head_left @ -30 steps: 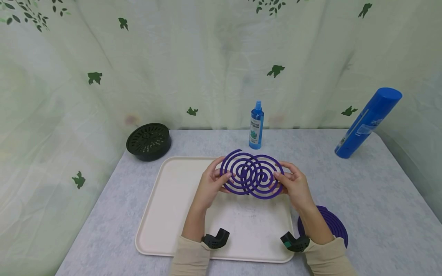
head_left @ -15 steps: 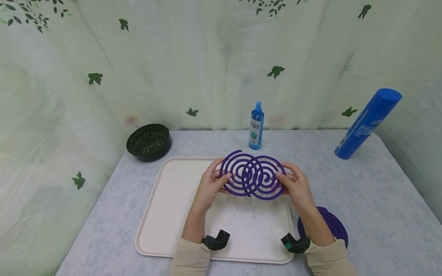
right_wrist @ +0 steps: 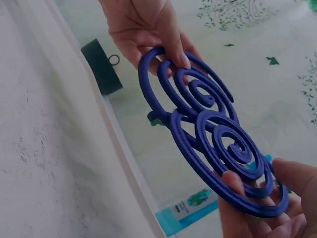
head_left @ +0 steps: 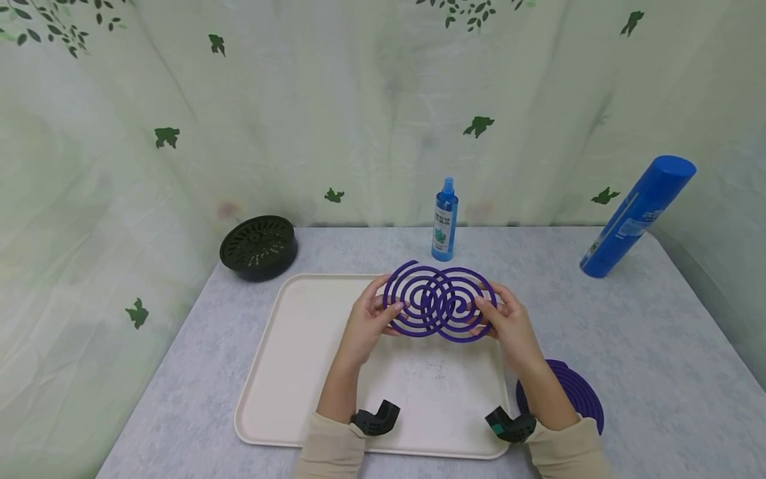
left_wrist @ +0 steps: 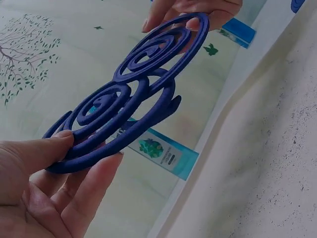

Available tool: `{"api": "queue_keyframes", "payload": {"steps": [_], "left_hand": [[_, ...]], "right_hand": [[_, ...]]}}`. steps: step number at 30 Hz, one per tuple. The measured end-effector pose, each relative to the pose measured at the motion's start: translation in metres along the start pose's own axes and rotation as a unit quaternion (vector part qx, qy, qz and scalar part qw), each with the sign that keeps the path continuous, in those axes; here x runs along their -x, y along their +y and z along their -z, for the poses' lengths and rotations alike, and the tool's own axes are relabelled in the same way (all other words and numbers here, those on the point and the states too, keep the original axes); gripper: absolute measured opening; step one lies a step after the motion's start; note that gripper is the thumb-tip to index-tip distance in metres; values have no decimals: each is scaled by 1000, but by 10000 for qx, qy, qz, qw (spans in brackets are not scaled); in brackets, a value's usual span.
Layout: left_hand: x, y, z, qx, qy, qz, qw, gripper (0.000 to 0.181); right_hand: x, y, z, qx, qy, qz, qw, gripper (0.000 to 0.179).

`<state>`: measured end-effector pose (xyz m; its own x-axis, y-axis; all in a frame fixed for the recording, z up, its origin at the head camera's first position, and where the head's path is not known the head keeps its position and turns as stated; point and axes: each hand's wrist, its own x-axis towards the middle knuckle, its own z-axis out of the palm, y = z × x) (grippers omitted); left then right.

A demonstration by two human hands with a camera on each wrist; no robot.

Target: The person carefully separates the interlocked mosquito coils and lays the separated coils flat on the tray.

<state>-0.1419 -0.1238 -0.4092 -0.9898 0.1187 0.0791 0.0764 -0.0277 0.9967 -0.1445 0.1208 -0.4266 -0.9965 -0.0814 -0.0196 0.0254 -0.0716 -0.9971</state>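
Above the tray, two purple mosquito coils are held up side by side, their inner halves overlapping and threaded through each other. My left hand pinches the outer edge of the left coil between thumb and fingers. On the other side, my right hand pinches the outer edge of the right coil. From the left wrist view, the two spirals lie at slightly different levels where they cross, and a loose coil end sticks out beneath. Parts of the fingers are hidden behind the coils.
Beneath the hands lies a cream tray. More purple coil lies right of it, partly under the right forearm. A round black slotted holder stands back left, a blue spray bottle behind the tray, a tall blue can back right.
The right coil has shifted slightly, first a little right and then slightly upward, changing the overlap a little. The left hand keeps its grip and hardly moves.
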Motion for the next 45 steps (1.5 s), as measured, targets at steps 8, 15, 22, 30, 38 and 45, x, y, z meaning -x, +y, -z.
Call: {"api": "queue_keyframes", "payload": {"steps": [8, 15, 22, 30, 38, 45], "left_hand": [[6, 13, 4, -142, -380, 125, 9991, 50], [6, 12, 9, -365, -783, 118, 9962, 49], [5, 12, 7, -270, -486, 102, 9984, 47], [4, 13, 3, 171, -104, -104, 9997, 49], [4, 12, 2, 443, 209, -41, 9988, 49], [5, 12, 9, 194, -124, -97, 9997, 48]], "right_hand": [[-3, -2, 18, 761, -489, 197, 9957, 45], [-2, -5, 25, 1105, -1128, -48, 9874, 46], [-1, -4, 21, 849, -847, 59, 9928, 42], [0, -2, 10, 191, -183, 306, 9992, 39], [0, 2, 1, -545, 0, 257, 9982, 42], [0, -2, 15, 533, -396, 298, 9973, 46]]}}
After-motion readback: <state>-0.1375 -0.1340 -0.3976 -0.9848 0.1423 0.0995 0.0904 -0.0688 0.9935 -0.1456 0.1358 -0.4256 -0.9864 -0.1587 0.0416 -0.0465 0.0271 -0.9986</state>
